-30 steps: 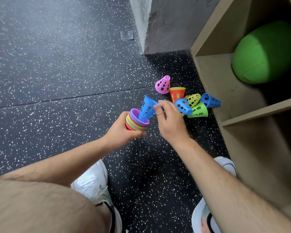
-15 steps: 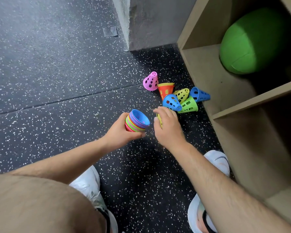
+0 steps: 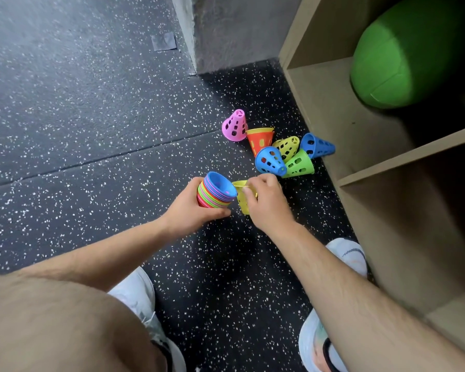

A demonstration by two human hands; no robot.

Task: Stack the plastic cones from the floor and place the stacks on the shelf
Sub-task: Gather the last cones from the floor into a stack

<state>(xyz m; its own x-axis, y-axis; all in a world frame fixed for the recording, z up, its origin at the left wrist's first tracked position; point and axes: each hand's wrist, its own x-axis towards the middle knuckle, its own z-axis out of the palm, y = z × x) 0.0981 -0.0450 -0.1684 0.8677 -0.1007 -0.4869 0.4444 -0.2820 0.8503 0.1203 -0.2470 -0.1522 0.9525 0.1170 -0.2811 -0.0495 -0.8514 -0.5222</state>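
Got the left hand [image 3: 191,208] curled round the stack [image 3: 215,191] of nested cones, holding it up off the floor [image 3: 91,130] near the middle of the view, blue one on top. Got the right hand [image 3: 266,202] pinching a single yellow cone [image 3: 240,201] at the rim, thumb on the outer wall, right beside the stack. Looks touching or near enough, can't quite tell.

Handling-wise: guessing thin plastic full of holes, so featherlight, stiff enough to keep shape but probably bendy if squeezed hard. Smooth too, so could slip out of a lazy grip or wedge tight once nested. Best to take a loose one by the wide rim, same as here, and to hold the stack round the lower walls to keep the bottom ones from sliding out. Not fragile, no drama if dropped, would just roll off.

Orientation: stack held wide mouths up, tipped a bit to the right toward the yellow one, long axis running from the narrow ends in the palm up to the blue mouth. Yellow cone same deal, mouth up toward the camera, narrow end down, axis close to upright. Should only need lifting over and dropping in narrow end first.

Plenty more to go: heap of loose cones [image 3: 270,160] on the floor by the foot of the shelf [image 3: 330,108], tipped every which way, plus a pink cone [image 3: 234,126] narrow end up just beside them. Nothing but a big green ball [image 3: 403,55] visible on the shelf.
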